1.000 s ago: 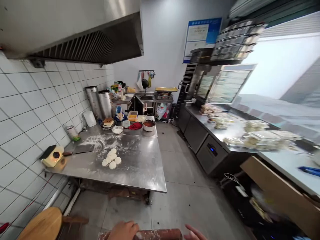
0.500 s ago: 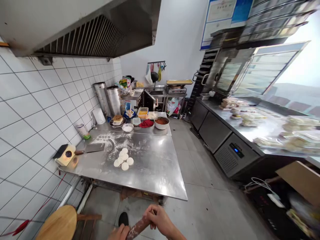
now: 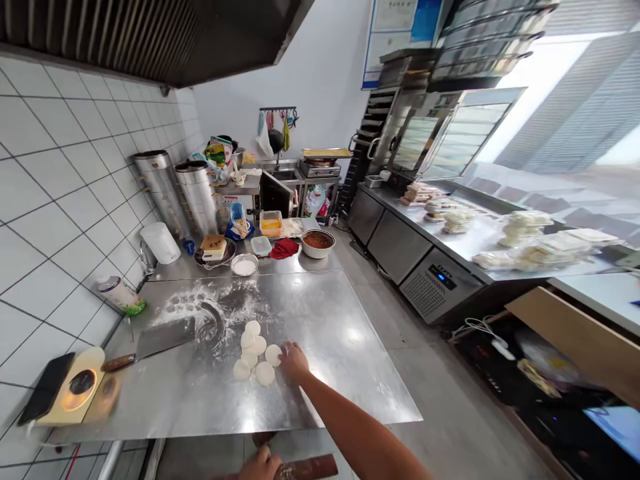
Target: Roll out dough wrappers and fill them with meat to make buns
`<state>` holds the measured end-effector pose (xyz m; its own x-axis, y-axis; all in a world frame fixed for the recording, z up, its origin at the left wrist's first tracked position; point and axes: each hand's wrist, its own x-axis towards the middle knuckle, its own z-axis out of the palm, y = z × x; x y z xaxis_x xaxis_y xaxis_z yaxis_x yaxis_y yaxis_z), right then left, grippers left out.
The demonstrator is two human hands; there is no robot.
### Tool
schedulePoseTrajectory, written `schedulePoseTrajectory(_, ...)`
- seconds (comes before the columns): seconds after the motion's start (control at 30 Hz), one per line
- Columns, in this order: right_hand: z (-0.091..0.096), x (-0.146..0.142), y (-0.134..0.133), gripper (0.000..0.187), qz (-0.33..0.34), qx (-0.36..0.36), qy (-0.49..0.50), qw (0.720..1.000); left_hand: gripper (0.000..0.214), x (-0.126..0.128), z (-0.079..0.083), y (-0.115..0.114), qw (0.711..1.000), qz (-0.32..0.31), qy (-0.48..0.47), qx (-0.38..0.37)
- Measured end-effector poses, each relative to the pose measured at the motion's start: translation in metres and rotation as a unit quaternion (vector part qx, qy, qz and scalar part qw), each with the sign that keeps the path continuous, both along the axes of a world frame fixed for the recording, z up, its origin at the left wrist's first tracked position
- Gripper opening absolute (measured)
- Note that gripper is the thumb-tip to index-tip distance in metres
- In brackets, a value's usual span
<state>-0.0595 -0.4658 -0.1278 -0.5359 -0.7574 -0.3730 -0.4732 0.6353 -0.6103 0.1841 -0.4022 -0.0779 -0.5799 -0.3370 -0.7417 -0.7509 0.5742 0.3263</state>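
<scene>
Several flat round dough pieces (image 3: 254, 351) lie in a cluster on the floured steel table (image 3: 320, 373). My right hand (image 3: 294, 361) reaches over the table and rests on the cluster's right edge, touching the nearest dough disc (image 3: 273, 355), fingers curled. My left hand (image 3: 260, 465) stays low at the picture's bottom edge, closed round a brown wooden rolling pin (image 3: 307, 467) dusted with flour.
A cleaver (image 3: 153, 341) and a yellow scale (image 3: 75, 390) lie at the table's left. Bowls of flour (image 3: 245, 266) and red filling (image 3: 318, 242), a red cloth and containers stand at the far end. A steel counter (image 3: 475, 247) with packed trays runs along the right.
I have come up to the table. My right hand let go of the rolling pin and reached forward onto the dough pieces. My left hand keeps the pin.
</scene>
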Motion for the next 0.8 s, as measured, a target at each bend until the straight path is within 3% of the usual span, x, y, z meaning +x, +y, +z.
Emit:
schedulePoseTrajectory(0.13, -0.020, 0.004, -0.051, 0.054, 0.018, 0.019, -0.008, 1.000, 0.039, -0.029, -0.025, -0.019, 1.000, -0.026, -0.003, 0.013)
schedulePoseTrajectory(0.23, -0.024, -0.013, -0.048, 0.040, 0.036, 0.039, -0.033, 0.998, 0.048, -0.051, -0.037, -0.021, 0.999, -0.033, 0.019, 0.024)
schedulePoseTrajectory(0.37, -0.020, -0.068, 0.005, 0.029, 0.033, 0.022, -0.048, 0.998, 0.056, -0.088, -0.034, -0.010, 0.994, -0.028, 0.107, -0.013)
schedulePoseTrajectory(0.5, -0.019, -0.131, 0.069, 0.030, 0.035, 0.007, -0.072, 0.997, 0.049, -0.156, -0.037, 0.011, 0.981, -0.021, 0.182, -0.069)
schedulePoseTrajectory(0.6, -0.032, -0.165, 0.097, 0.032, 0.053, -0.005, -0.098, 0.994, 0.045, -0.210, -0.060, 0.034, 0.971, 0.004, 0.196, -0.135)
schedulePoseTrajectory(0.67, -0.044, -0.179, 0.108, 0.032, 0.070, -0.012, -0.112, 0.991, 0.045, -0.230, -0.083, 0.056, 0.954, 0.020, 0.218, -0.204)
schedulePoseTrajectory(0.73, -0.053, -0.188, 0.119, 0.032, 0.089, -0.019, -0.122, 0.988, 0.048, -0.232, -0.102, 0.081, 0.924, 0.026, 0.253, -0.285)
schedulePoseTrajectory(0.8, -0.058, -0.195, 0.133, 0.034, 0.108, -0.030, -0.124, 0.986, 0.059, -0.225, -0.111, 0.106, 0.904, 0.023, 0.266, -0.335)
